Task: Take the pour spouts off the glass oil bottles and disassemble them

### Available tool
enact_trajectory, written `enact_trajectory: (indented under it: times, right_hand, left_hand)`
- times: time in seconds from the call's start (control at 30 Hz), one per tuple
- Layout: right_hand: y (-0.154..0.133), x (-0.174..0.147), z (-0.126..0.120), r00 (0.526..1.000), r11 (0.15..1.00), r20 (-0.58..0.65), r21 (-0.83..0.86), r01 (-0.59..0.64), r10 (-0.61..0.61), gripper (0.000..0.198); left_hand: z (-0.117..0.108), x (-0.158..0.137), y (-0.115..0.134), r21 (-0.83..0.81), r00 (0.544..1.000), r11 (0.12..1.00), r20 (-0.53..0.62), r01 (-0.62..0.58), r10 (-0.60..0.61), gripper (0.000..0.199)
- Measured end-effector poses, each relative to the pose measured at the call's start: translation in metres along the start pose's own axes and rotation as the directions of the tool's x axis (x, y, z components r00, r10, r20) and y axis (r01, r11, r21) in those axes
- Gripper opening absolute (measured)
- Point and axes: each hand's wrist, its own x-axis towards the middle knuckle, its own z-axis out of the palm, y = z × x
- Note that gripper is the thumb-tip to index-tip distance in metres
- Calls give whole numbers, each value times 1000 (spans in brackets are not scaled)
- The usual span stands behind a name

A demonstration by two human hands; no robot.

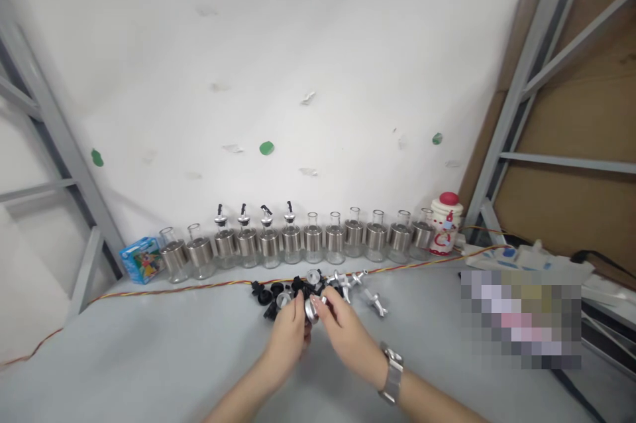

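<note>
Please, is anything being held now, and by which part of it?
Yes, a silver spout. The right hand holds its upper right end; the left hand seems to hold its lower left side, the exact grip hidden.

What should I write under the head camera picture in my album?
Left hand and right hand hold a small silvery part before twelve glass bottles.

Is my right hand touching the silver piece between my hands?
Touching: the head view shows the right hand with its fingers against the silver piece.
</note>
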Motion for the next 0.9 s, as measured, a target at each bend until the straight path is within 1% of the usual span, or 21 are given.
enact_trajectory:
  times: [0.1, 0.2, 0.23, 0.27, 0.33, 0.37, 0.4, 0.43, 0.47, 0.5, 0.53, 0.57, 0.6, 0.63, 0.67, 0.7, 0.73, 0.77, 0.83, 0.87, 0.9]
  right_hand:
    - [-4, 1, -11, 976, 962, 143, -193, 192, -166, 18]
    - [-7, 1, -20, 901, 852, 292, -328, 409, -320, 15]
    - [-8, 1, -22, 881, 823, 319, -346, 451, -349, 15]
    - [-10, 1, -23, 874, 813, 324, -348, 466, -362, 16]
    - [-12, 2, -23, 903, 861, 271, -303, 410, -335, 18]
    - [-13, 2, -22, 931, 905, 221, -252, 343, -291, 20]
    - [-13, 3, -19, 959, 950, 170, -177, 255, -226, 22]
    - [-12, 3, -17, 981, 986, 135, -72, 153, -143, 25]
    - [-10, 4, -14, 991, 997, 124, 59, 39, -46, 27]
    - [-8, 5, -11, 988, 975, 143, 207, -83, 54, 29]
    - [-4, 7, -9, 969, 912, 197, 352, -209, 146, 30]
    - [-1, 8, -9, 937, 817, 275, 474, -327, 216, 31]
    - [3, 11, -10, 902, 710, 349, 565, -420, 256, 32]
    - [7, 14, -14, 877, 620, 394, 625, -474, 273, 32]
    - [11, 17, -18, 873, 570, 399, 662, -486, 280, 31]
    - [15, 21, -24, 887, 576, 362, 675, -461, 286, 31]
    - [19, 25, -30, 912, 637, 286, 652, -410, 294, 31]
    - [22, 28, -36, 941, 741, 176, 580, -337, 290, 30]
    - [30, 35, -47, 980, 945, -51, 278, -171, 193, 29]
    - [34, 37, -50, 986, 991, -127, 96, -95, 107, 28]
    - [38, 38, -53, 986, 997, -165, -63, -33, 22, 25]
  left_hand:
    - [-9, -1, 6, -82, 977, 982, 147, 168, -154, 32]
    - [-19, -7, 13, -121, 910, 945, 331, 303, -250, 30]
    - [-21, -8, 14, -114, 892, 938, 364, 326, -266, 30]
    - [-21, -9, 15, -93, 894, 942, 357, 324, -272, 31]
    - [-18, -9, 12, -14, 952, 976, 223, 218, -209, 35]
    - [-16, -8, 9, 68, 987, 992, 114, 107, -114, 38]
    - [-14, -7, 6, 186, 1000, 982, 4, -29, 29, 40]
    - [-14, -4, 2, 328, 973, 928, -82, -176, 214, 42]
    - [-15, -2, -2, 477, 899, 821, -129, -314, 419, 43]
    - [-17, 1, -5, 609, 782, 672, -133, -420, 609, 43]
    - [-22, 4, -7, 714, 643, 509, -108, -481, 758, 42]
    - [-28, 7, -8, 790, 506, 358, -70, -498, 860, 40]
    - [-36, 10, -8, 840, 392, 235, -28, -490, 919, 38]
    - [-45, 13, -7, 881, 329, 173, -21, -440, 944, 36]
    - [-53, 15, -5, 916, 293, 154, -42, -371, 955, 35]
    - [-60, 16, -3, 934, 316, 179, -77, -308, 946, 35]
    - [-66, 18, -1, 940, 373, 216, -107, -265, 922, 35]
    - [-70, 19, 0, 941, 445, 257, -136, -222, 885, 34]
    - [-71, 22, 0, 939, 575, 306, -165, -156, 801, 31]
    - [-69, 24, -2, 943, 613, 305, -161, -137, 773, 30]
    - [-66, 27, -5, 948, 635, 285, -135, -140, 760, 29]
